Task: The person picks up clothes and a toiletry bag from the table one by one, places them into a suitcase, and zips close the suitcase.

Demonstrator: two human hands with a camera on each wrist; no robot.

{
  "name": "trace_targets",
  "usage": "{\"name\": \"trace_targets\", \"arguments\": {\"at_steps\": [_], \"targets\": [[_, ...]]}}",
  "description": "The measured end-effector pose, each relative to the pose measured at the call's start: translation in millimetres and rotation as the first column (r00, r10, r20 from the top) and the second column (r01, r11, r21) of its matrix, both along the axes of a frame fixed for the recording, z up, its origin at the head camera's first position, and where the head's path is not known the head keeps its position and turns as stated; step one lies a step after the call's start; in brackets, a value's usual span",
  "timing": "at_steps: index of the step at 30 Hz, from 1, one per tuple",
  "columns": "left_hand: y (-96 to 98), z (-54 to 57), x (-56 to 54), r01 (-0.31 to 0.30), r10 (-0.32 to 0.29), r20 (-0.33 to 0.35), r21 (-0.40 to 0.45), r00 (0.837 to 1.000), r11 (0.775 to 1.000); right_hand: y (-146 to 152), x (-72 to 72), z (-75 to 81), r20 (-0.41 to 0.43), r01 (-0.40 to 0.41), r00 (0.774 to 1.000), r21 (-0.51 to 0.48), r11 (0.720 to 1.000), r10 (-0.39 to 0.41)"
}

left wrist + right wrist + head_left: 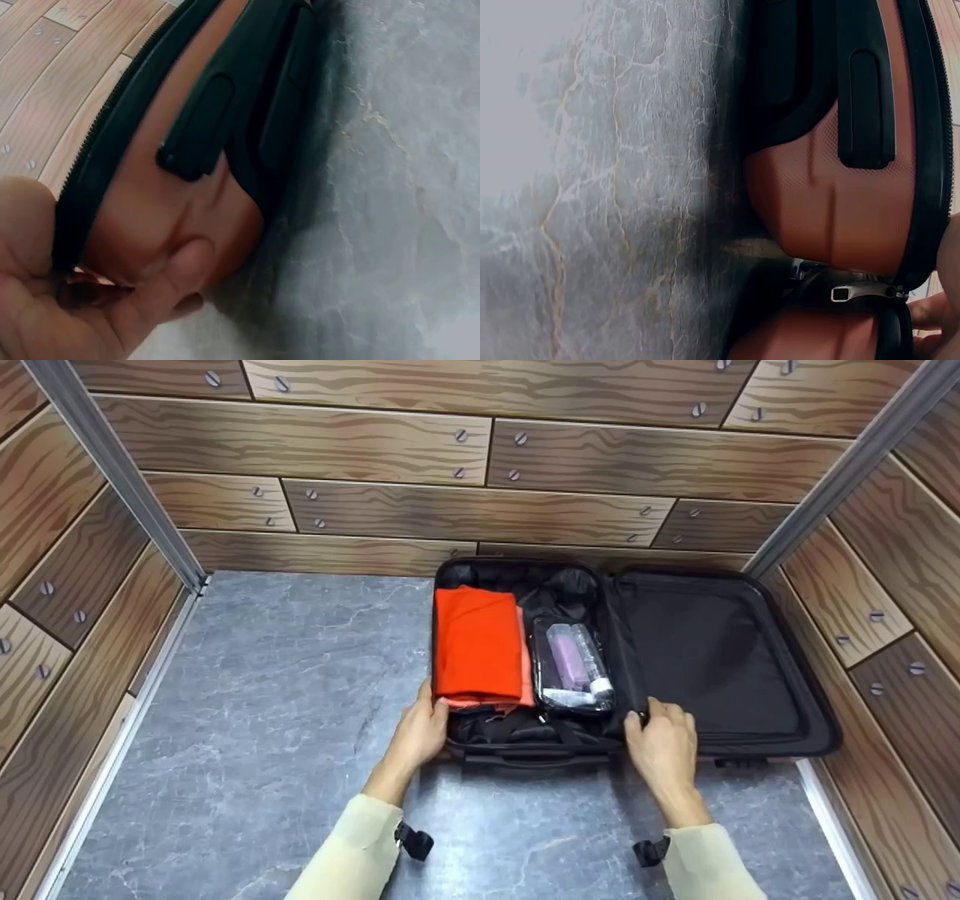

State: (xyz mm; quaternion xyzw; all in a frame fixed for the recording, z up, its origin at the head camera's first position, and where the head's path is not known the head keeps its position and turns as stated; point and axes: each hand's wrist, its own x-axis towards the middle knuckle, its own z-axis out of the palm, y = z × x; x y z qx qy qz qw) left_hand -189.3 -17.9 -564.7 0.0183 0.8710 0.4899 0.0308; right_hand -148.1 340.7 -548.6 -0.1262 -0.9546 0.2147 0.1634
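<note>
An open suitcase [540, 749] lies on the grey floor, its lid [712, 660] folded out to the right. Gripping its front left corner is my left hand [418, 733]; in the left wrist view the thumb and fingers close round the black zip edge and copper-coloured shell [142, 217]. My right hand [664, 746] holds the edge by the front end of the hinge, near a metal zip pull [862, 291]. Inside lie folded orange-red cloth [478, 645] over paler coral cloth [526, 660], and a clear toiletry bag [544, 690] holding a purple bottle [570, 660] and a white-capped one.
Wood-patterned panels [375, 450] form walls at the back and both sides, with grey metal posts [142, 465] in the corners. The lid reaches close to the right wall. Marbled grey floor [285, 697] extends to the left of the suitcase and in front.
</note>
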Motion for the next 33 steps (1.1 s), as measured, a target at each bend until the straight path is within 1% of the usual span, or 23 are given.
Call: {"name": "trace_targets", "arguments": {"at_steps": [3, 6, 9, 12, 15, 18, 22, 24, 28, 33], "targets": [[-2.2, -5.5, 1.4, -0.005, 0.005, -0.006, 0.057, 1.000, 0.998, 0, -0.4, -0.3, -0.005, 0.002, 1.000, -0.001, 1.000, -0.002], [-3.8, -11.1, 3.2, -0.025, 0.026, -0.011, 0.093, 1.000, 0.995, 1, -0.3, -0.3, -0.002, -0.002, 1.000, -0.008, 1.000, 0.002], [-4.6, -13.8, 4.7, -0.042, 0.045, -0.023, 0.105, 0.999, 0.994, 1, 0.5, 0.0, 0.000, -0.005, 1.000, -0.023, 1.000, 0.005], [-4.7, -12.5, 5.5, -0.045, 0.049, -0.032, 0.098, 0.998, 0.994, 4, 2.4, 2.0, -0.024, -0.001, 1.000, -0.045, 0.999, -0.001], [-5.2, -10.8, 5.3, -0.036, 0.040, -0.035, 0.086, 0.999, 0.996, 11, 4.2, 5.5, -0.066, 0.028, 0.997, -0.064, 0.998, -0.033], [-6.1, -10.9, 5.6, -0.029, 0.032, -0.034, 0.082, 0.999, 0.996, 25, 6.0, 9.9, -0.105, 0.060, 0.992, -0.058, 0.997, -0.065], [-6.5, -12.4, 5.2, -0.029, 0.032, -0.028, 0.085, 0.999, 0.996, 49, 9.7, 14.8, -0.125, 0.112, 0.985, -0.031, 0.993, -0.115], [-6.5, -13.3, 4.9, -0.030, 0.033, -0.028, 0.087, 0.999, 0.996, 63, 12.5, 16.3, -0.123, 0.155, 0.980, -0.018, 0.988, -0.156], [-5.9, -13.5, 5.0, -0.032, 0.035, -0.036, 0.088, 0.999, 0.996, 87, 17.8, 18.6, -0.076, 0.248, 0.966, 0.003, 0.969, -0.247], [-4.7, -13.6, 5.2, -0.019, 0.024, -0.061, 0.079, 0.998, 0.997, 109, 21.1, 22.6, 0.040, 0.320, 0.947, 0.011, 0.947, -0.320]]}}
